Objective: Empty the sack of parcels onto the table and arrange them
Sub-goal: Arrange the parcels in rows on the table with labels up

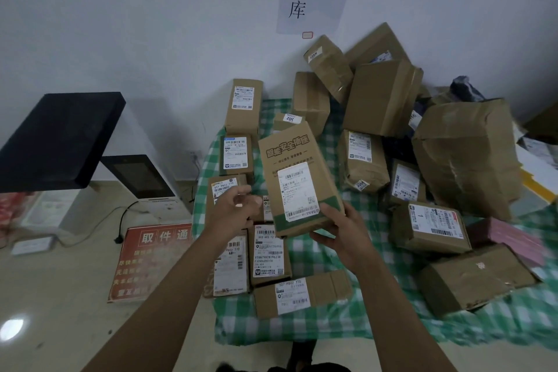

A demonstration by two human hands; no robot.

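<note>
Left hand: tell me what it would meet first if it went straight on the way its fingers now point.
The left hand points right and slightly away, its fingers loosely curled and holding nothing. Going straight on, it would probably first meet the tall printed box that the right hand holds by its lower end; depth is uncertain.

My table is covered with a green-and-white checked cloth. Along its left edge, labelled cardboard parcels lie flat in a rough column, touching one another. One long parcel lies crosswise at the near end. At the right rear, larger boxes are heaped against the wall. A pink packet lies at the right edge.
</note>
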